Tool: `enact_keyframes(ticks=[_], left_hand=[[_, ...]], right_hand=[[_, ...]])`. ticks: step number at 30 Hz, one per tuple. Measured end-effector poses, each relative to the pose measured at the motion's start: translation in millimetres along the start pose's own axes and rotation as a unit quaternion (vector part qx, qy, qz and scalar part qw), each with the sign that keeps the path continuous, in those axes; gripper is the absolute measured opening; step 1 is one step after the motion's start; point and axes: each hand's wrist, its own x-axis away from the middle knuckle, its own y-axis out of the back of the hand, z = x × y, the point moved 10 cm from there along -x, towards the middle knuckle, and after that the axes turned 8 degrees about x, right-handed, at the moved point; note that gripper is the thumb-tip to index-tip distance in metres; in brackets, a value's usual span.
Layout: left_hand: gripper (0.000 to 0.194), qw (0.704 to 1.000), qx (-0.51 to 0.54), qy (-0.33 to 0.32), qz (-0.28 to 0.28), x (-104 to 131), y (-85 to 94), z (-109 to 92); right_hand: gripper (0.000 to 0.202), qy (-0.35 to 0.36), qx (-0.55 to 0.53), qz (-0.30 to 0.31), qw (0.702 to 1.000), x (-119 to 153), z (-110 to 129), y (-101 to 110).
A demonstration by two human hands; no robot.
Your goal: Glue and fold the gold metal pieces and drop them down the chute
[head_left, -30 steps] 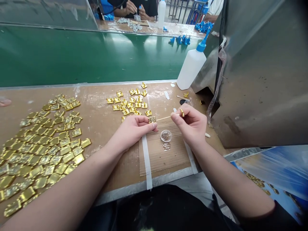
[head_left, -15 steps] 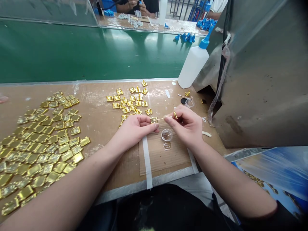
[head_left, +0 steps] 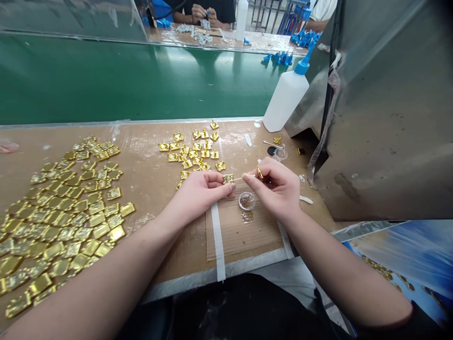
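My left hand [head_left: 203, 192] pinches a small gold piece [head_left: 228, 179] between thumb and fingers. My right hand [head_left: 274, 185] is closed on a thin stick [head_left: 238, 179], whose tip reaches the gold piece. A second gold item [head_left: 259, 172] shows at the fingers of my right hand; whether it is held or worn I cannot tell. Just below the hands, a small round clear dish [head_left: 247, 201] stands on a cardboard sheet [head_left: 230, 241]. Several small gold pieces [head_left: 193, 154] lie beyond my left hand.
Many flat gold pieces [head_left: 67, 208] cover the table's left side. A white bottle [head_left: 286, 101] with a blue nozzle stands at the back right, beside a large metal housing [head_left: 385, 118]. Past the green surface [head_left: 141, 85], a person's hands [head_left: 205, 14] work at another table.
The whole view has shifted slightly. The stick's tip now meets the gold piece a little lower, and it slants more. Both hands keep their holds.
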Motion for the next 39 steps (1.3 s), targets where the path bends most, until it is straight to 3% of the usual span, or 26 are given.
enact_keyframes(ticks=[20, 29, 39], left_hand=[[0.038, 1.0, -0.008, 0.0, 0.001, -3, -0.8, 2], [0.027, 1.0, 0.003, -0.003, 0.003, -3, -1.2, 2], [0.028, 1.0, 0.016, -0.006, 0.003, -3, -2.0, 1]], right_hand=[[0.033, 0.02, 0.026, -0.004, 0.999, 0, 5, 2], [0.03, 0.032, 0.017, 0.002, 0.999, -1, 9, 0], [0.031, 0.031, 0.026, 0.01, 0.999, 0, 10, -1]])
